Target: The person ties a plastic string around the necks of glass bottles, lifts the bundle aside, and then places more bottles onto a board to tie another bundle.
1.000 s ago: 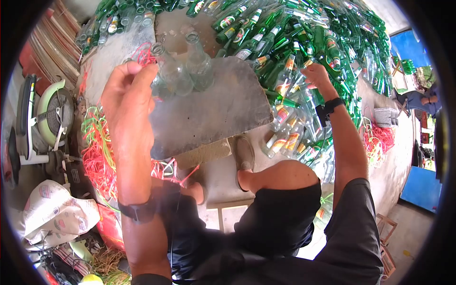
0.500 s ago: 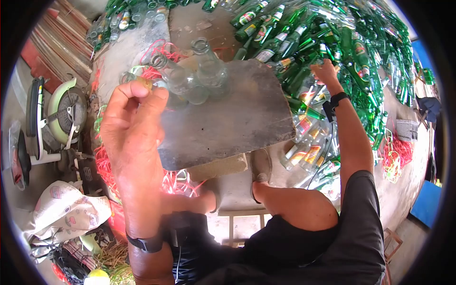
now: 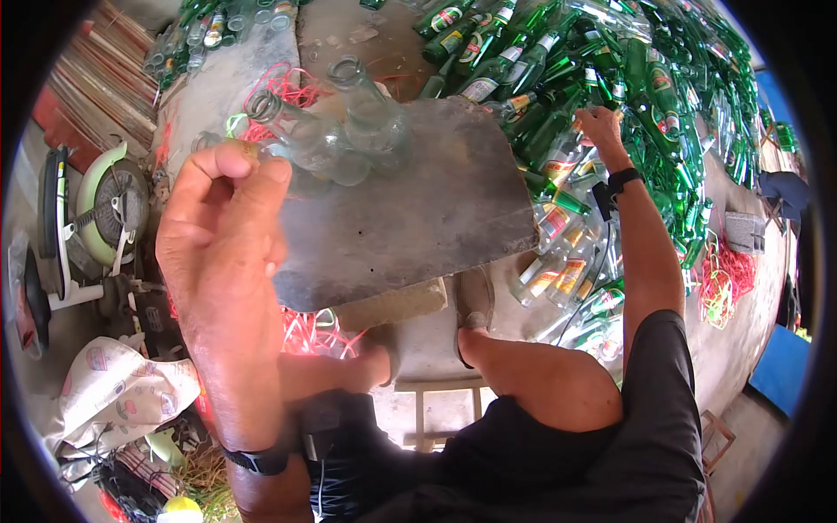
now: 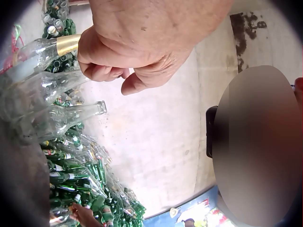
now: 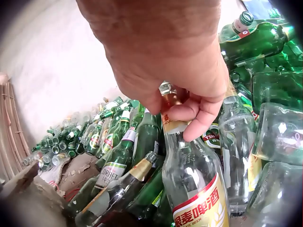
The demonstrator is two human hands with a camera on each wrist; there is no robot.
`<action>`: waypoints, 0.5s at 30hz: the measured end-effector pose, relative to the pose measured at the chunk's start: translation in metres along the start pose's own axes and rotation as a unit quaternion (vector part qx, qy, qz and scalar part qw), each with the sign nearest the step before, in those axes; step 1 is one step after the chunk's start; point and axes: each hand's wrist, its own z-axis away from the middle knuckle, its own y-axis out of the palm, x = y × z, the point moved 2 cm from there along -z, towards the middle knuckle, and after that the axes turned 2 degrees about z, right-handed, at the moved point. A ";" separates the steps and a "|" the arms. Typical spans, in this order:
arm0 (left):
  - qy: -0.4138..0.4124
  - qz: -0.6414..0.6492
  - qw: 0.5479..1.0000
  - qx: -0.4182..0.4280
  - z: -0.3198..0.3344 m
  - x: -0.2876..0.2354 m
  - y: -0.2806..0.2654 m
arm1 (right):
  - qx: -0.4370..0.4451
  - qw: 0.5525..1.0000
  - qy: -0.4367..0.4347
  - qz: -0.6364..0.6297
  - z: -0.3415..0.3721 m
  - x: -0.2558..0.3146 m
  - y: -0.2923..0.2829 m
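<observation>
My left hand (image 3: 228, 222) is raised at the left end of a dark board (image 3: 410, 222), thumb and forefinger close together. In the left wrist view its fingers curl round the neck of a clear glass bottle with a gold neck band (image 4: 68, 45); the mouth is hidden. Two other clear bottles (image 3: 370, 122) (image 4: 71, 116) stand beside it on the board. Over at the bottle heap, my right hand (image 3: 602, 135) grips a clear beer bottle with a red and yellow label (image 5: 201, 203) by its gold-wrapped neck.
A large heap of mostly green bottles (image 3: 645, 96) spreads across the right and back. More bottles (image 3: 214, 30) lie at the far left. Red plastic strapping (image 3: 314, 336) lies by the board's near left corner. A wheeled machine (image 3: 109, 205) and a white printed bag (image 3: 131, 392) are at left.
The head view has shifted a little. My right hand has moved slightly over the heap. My left hand stays by the bottles on the board, with gold foil now showing at its fingertips.
</observation>
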 end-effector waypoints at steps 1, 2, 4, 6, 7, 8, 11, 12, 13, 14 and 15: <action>0.001 -0.002 1.000 -0.002 0.001 -0.001 0.000 | -0.003 1.000 -0.008 -0.024 0.010 0.005 -0.003; 0.000 0.000 1.000 0.000 0.001 -0.001 0.000 | -0.006 1.000 -0.008 -0.024 0.012 0.004 -0.007; -0.003 0.006 1.000 0.006 0.002 -0.001 0.000 | -0.012 1.000 0.000 -0.003 0.017 0.001 -0.013; 0.000 0.010 1.000 0.010 0.004 -0.001 0.000 | -0.013 1.000 -0.006 0.010 0.025 -0.002 -0.020; 0.003 0.014 1.000 0.012 0.004 -0.001 0.000 | -0.012 1.000 -0.012 0.022 0.029 -0.004 -0.024; 0.005 0.015 1.000 0.013 0.004 -0.001 0.000 | -0.011 0.999 -0.019 0.034 0.032 -0.004 -0.028; 0.011 0.023 1.000 0.017 0.005 0.000 -0.001 | -0.029 0.999 -0.029 0.014 0.042 -0.014 -0.026; 0.012 0.028 0.999 0.016 0.005 0.001 -0.001 | -0.042 0.998 -0.040 0.019 0.044 -0.017 -0.027; 0.012 0.031 0.999 0.016 0.005 0.002 -0.002 | -0.044 0.998 -0.039 0.019 0.048 -0.018 -0.026; 0.011 0.032 0.999 0.018 0.006 0.002 -0.002 | -0.054 0.997 -0.047 0.003 0.052 -0.019 -0.025; 0.011 0.027 0.999 0.016 0.006 0.001 -0.002 | -0.064 0.996 -0.053 -0.013 0.056 -0.019 -0.023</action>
